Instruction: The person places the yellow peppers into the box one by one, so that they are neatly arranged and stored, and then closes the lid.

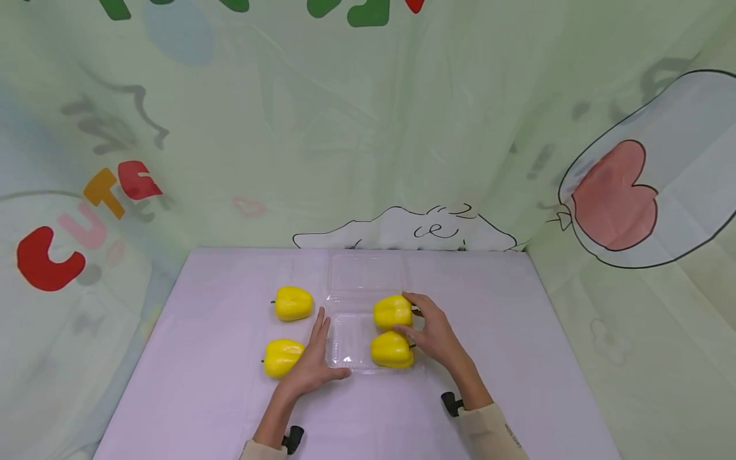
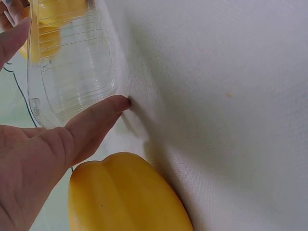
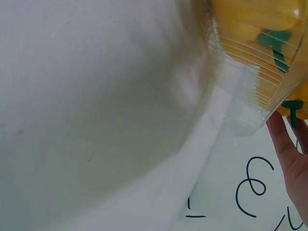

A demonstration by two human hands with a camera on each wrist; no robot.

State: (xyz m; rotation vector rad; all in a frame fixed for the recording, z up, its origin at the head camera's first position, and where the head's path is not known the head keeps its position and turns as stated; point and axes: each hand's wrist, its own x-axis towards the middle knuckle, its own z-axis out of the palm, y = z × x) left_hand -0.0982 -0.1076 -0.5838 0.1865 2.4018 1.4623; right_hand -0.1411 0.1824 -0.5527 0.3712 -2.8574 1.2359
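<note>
Right fingers [image 1: 420, 301] round pepper [image 1: 391, 312] at container's [image 1: 349, 338] edge, room leftward

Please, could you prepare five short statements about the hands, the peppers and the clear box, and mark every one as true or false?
1. The right hand has its finger and thumb at a pepper in the box. True.
2. All peppers are in the box. False: two peppers lie on the table.
3. The lid is open. True.
4. The left hand grips a pepper. False: it is at the box's left side, fingers extended.
5. The peppers are red. False: they are yellow.
</note>
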